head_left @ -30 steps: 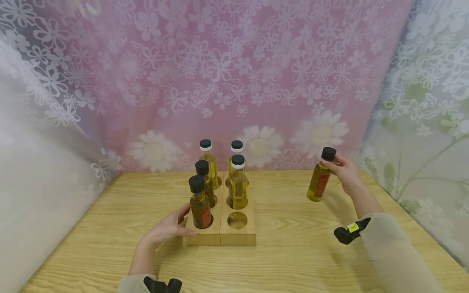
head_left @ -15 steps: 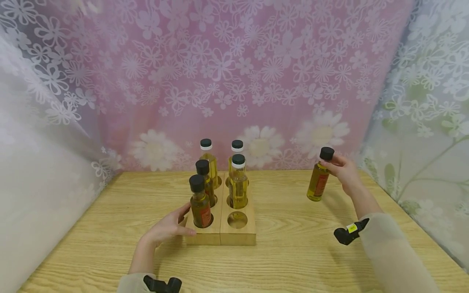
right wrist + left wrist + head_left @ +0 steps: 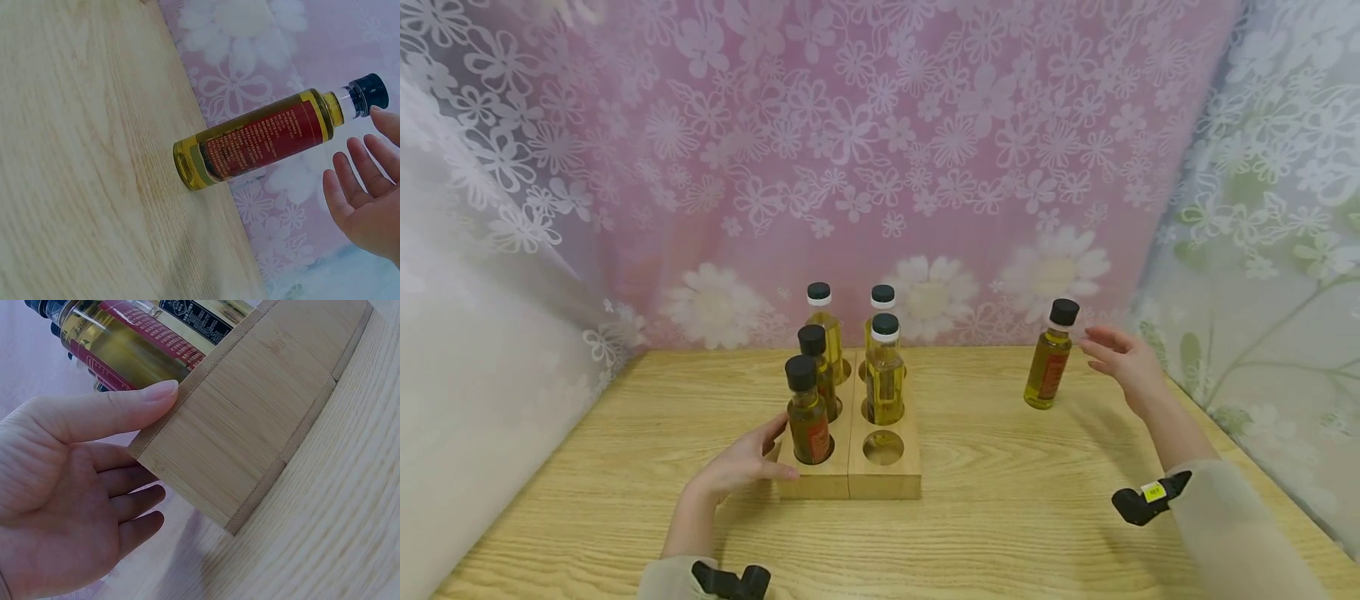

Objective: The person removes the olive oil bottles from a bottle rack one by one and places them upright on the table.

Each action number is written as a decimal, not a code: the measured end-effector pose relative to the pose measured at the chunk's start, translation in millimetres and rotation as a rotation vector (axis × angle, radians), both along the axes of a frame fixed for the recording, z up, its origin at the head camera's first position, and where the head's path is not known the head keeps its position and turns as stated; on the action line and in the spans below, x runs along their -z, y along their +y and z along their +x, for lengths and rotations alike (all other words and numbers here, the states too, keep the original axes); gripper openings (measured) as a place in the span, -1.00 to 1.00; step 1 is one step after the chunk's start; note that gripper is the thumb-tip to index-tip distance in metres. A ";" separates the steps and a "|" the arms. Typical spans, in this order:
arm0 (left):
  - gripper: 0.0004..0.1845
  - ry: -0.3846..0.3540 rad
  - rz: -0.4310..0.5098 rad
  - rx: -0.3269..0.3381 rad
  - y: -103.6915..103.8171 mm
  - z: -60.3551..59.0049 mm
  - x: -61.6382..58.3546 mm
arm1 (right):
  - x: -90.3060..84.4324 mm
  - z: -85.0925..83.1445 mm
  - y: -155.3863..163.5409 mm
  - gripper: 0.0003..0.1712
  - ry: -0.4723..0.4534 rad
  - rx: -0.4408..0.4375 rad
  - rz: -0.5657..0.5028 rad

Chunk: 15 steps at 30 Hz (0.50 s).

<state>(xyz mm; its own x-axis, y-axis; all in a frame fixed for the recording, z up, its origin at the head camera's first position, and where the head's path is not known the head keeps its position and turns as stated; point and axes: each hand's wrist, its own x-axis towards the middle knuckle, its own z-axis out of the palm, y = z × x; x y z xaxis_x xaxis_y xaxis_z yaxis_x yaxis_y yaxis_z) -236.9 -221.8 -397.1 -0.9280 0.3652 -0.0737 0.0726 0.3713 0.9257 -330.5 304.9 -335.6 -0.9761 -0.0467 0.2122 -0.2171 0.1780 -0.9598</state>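
lone bottle (image 3: 1047,362): golden, red label (image 3: 269,140), black cap (image 3: 1064,312) | rack (image 3: 816,487): tan | tabletop (image 3: 985,500): yellowish woodgrain | backdrop (image 3: 850,208): pink, white flowers (image 3: 930,300)

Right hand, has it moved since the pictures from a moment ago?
Yes: in the head view, the right hand has moved right, farther from the wooden rack, no longer gripping the bottle.

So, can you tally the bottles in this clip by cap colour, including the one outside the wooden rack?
Black-capped bottles: 3 (two in the wooden rack, one on the table)
Green-capped bottles, dark green above white collars: 3 (all in the rack)
Total: 6
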 end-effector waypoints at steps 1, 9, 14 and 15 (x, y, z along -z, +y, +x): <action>0.09 0.001 -0.002 -0.001 0.1 0.3 -0.1 | -0.4 2.3 0.0 -0.84 0.010 -0.009 0.008; 0.10 0.005 -0.010 -0.006 0.9 0.1 1.1 | -10.5 21.2 -12.8 -0.69 0.075 -0.032 0.135; 0.10 0.008 -0.005 -0.001 0.3 -0.2 1.0 | -20.8 31.8 -31.6 -0.43 0.085 -0.074 0.203; 0.10 0.007 -0.004 0.001 0.3 -0.3 1.0 | -23.0 33.8 -35.7 -0.44 0.086 -0.081 0.208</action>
<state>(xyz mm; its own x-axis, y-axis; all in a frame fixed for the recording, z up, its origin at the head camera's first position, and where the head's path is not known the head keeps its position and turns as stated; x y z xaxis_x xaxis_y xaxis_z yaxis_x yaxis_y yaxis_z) -237.2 -221.5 -398.1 -0.9282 0.3657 -0.0684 0.0795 0.3745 0.9238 -296.7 269.2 -312.6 -0.9461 -0.1757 0.2722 -0.3184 0.3490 -0.8814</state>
